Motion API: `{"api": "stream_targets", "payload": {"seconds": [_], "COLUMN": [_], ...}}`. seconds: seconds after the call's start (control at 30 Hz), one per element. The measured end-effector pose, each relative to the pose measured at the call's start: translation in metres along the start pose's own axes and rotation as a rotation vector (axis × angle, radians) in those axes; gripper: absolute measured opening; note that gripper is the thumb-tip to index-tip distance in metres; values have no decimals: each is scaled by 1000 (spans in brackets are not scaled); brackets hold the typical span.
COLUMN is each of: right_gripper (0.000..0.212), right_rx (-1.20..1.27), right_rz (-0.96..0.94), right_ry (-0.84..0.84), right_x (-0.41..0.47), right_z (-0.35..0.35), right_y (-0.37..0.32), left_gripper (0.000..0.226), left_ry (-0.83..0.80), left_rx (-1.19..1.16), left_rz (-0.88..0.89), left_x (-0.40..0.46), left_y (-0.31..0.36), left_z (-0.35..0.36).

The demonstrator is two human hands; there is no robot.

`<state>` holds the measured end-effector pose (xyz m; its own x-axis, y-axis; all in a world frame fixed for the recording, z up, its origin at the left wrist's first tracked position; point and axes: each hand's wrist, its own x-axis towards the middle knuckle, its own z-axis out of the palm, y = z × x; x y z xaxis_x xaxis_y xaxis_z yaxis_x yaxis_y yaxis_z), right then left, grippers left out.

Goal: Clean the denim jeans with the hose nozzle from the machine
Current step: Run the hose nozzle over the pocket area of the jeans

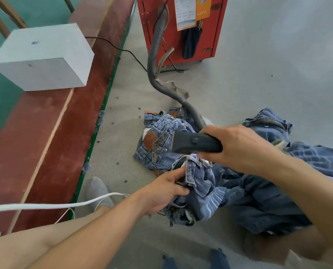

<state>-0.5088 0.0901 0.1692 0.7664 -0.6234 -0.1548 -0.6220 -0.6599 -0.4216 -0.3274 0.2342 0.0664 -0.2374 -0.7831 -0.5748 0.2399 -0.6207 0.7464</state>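
A pile of blue denim jeans [245, 193] lies on the grey floor in front of me. My left hand [164, 191] pinches a folded edge of the jeans near the waistband and holds it up. My right hand [237, 146] grips the black hose nozzle [193, 141], whose flat mouth points left just above the denim. A grey ribbed hose [158, 61] runs from the nozzle back to the red machine [183, 30] at the top of the view. Another pair of jeans with a brown leather patch [156, 144] lies under the nozzle.
A white block [43, 57] sits on a red-brown board [51, 133] along the left. A white cord [45, 205] crosses my bare leg, and my foot in a grey sock [97, 191] rests on the floor. A black cable [123, 50] trails toward the machine. Small debris dots the floor.
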Motion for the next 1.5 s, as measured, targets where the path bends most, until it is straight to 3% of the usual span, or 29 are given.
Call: {"api": "stream_targets", "payload": {"seconds": [0.07,0.3,0.4,0.5,0.6,0.67,0.8,0.93,1.17,1.33,1.43,1.5], "right_gripper": [28,29,31,33,34,35,33,25,32,26,28,29], "right_rx": [45,-150,-37,90,65,-16,-190,-244,17,-210,-205,-147], "right_rz": [44,19,-9,9,45,73,60,-26,-74,-110,-196,-146], "right_ry": [24,-269,-214,-63,-6,-44,-178,-210,-184,-206,-253,-226], "right_x": [3,-6,-5,-3,-4,-6,-12,-11,-9,-16,-17,-11], "right_z": [-14,-5,3,-5,-19,-23,-12,8,2,5,25,21], "right_y": [14,22,18,28,42,49,42,24,11,13,2,9], "left_gripper": [73,77,69,47,76,85,85,83,93,97,106,97], "left_ry": [-5,-43,-12,-13,151,164,188,184,203,193,179,222], "left_rx": [-94,-186,-250,-270,-284,-292,-292,-162,-165,-250,-331,-288], "left_rz": [4,-15,-22,-41,-121,-125,-122,-140,-140,-177,-250,-365], "left_x": [0,-1,-1,-1,2,3,6,8,7,10,11,10], "left_y": [1,-1,-2,1,2,4,4,1,2,0,5,3], "left_z": [-5,-6,-12,-14,-14,-14,-12,-7,-11,-15,-22,-23]}}
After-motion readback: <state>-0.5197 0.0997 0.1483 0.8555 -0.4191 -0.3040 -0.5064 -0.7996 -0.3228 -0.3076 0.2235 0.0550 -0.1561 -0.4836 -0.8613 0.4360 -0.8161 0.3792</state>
